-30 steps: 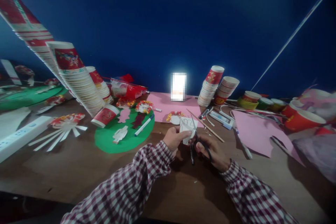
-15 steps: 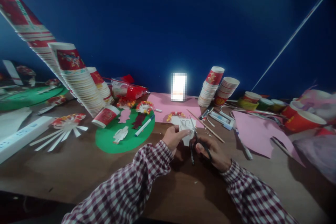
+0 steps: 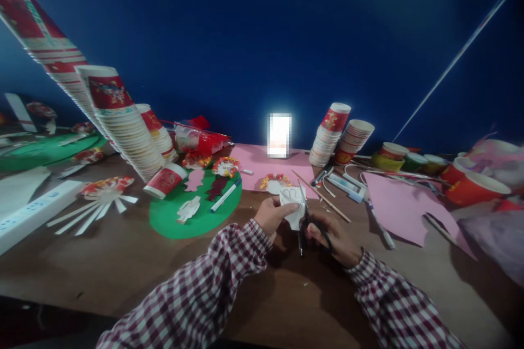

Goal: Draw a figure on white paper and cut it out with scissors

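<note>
A small piece of white paper (image 3: 293, 220) with a dark drawn outline is pinched between the thumb and fingers of my left hand (image 3: 273, 215). My right hand (image 3: 332, 237) grips black-handled scissors (image 3: 303, 204), their blades pointing away from me at the paper's right edge. Beneath the hands, a dark pen (image 3: 302, 245) lies on the table, partly hidden. Just beyond the paper sits a cut cup base with a red and yellow curled rim (image 3: 275, 182). To the left, a green paper circle (image 3: 172, 229) carries cut-out figures, among them a white one (image 3: 188, 210), and a marker (image 3: 225, 196).
Tall stacks of paper cups (image 3: 126, 131) lean at the left, with a tipped cup (image 3: 166, 181) by them. More cup stacks (image 3: 329, 136) stand at the back right. A wooden stick (image 3: 323, 196), pink paper (image 3: 397, 207) and a white power strip (image 3: 39, 212) lie around.
The scissor blades have come closer together at the paper. The paper has tilted slightly in my left hand. Everything else on the table stays put.
</note>
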Motion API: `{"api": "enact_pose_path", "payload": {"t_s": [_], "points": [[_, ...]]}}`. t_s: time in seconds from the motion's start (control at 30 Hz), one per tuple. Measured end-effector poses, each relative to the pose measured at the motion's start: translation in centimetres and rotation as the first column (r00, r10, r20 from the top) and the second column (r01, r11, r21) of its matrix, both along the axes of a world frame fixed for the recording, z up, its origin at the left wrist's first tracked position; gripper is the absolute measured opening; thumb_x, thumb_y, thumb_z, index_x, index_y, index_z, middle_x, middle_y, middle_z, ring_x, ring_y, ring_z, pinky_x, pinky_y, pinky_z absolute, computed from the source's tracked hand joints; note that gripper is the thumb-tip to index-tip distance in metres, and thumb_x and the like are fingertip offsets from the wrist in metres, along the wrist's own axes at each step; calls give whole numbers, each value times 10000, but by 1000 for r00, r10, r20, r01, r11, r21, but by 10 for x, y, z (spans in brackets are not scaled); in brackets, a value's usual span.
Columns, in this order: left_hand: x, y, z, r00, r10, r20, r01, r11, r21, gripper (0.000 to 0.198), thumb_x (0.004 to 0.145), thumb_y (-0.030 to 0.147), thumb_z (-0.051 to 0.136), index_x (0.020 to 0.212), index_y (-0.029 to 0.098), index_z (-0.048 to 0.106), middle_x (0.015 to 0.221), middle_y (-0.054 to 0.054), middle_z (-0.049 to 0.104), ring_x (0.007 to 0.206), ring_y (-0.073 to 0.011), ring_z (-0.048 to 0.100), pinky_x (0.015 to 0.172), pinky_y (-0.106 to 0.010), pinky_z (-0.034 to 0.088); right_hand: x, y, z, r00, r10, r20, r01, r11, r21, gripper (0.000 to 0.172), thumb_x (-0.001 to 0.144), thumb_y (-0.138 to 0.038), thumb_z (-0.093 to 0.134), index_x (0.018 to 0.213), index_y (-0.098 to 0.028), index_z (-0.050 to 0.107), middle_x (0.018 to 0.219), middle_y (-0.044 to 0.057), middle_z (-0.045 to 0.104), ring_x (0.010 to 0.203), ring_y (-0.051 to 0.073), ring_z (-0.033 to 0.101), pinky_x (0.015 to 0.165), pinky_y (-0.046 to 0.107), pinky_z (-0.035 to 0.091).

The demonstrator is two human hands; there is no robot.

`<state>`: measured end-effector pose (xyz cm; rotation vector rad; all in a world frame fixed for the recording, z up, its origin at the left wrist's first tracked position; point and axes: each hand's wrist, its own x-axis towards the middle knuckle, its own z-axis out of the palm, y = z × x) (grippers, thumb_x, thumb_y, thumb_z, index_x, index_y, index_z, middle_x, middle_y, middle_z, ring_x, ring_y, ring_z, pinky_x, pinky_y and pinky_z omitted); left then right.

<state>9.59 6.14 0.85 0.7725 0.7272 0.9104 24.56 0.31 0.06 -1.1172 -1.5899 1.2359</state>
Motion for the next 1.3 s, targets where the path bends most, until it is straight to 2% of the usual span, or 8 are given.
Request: {"api": "enact_pose_path", "payload": {"t_s": [0.23, 0.4, 0.67, 1.3], "points": [[-2, 2, -1, 998, 40, -40, -39, 999, 22, 305, 472, 256, 788, 676, 82, 643, 628, -51, 646, 535, -118, 560, 554, -245, 434, 2, 1, -1, 1000, 16, -14, -16, 1000, -12, 340, 816, -464, 517, 914, -142, 568, 672, -6, 474, 558, 94, 438, 485, 196, 379], [-3, 5, -4, 997, 29, -72, -25, 998, 66, 316, 484, 262, 784, 706, 81, 650, 648, -56, 654, 539, -122, 567, 548, -245, 448, 2, 1, 0, 1000, 6, -20, -7, 1000, -30, 378, 788, -497, 537, 932, -150, 588, 667, -12, 485, 564, 98, 433, 493, 197, 371], [-5, 7, -4, 994, 27, -102, -16, 994, 104, 297, 508, 269, 774, 706, 85, 653, 657, -62, 659, 538, -132, 577, 534, -247, 458, 2, 0, -1, 1000, -16, 11, 16, 1000, 1, 321, 818, -435, 529, 931, -141, 595, 654, -4, 470, 577, 103, 429, 490, 195, 364], [-5, 6, -2, 992, 48, -120, -36, 995, 98, 295, 478, 270, 773, 677, 83, 659, 627, -58, 653, 526, -128, 567, 527, -239, 443, 0, -1, -1, 999, -53, -5, 53, 998, -44, 329, 788, -447, 563, 905, -143, 608, 626, -21, 471, 524, 89, 393, 465, 195, 331]]}}
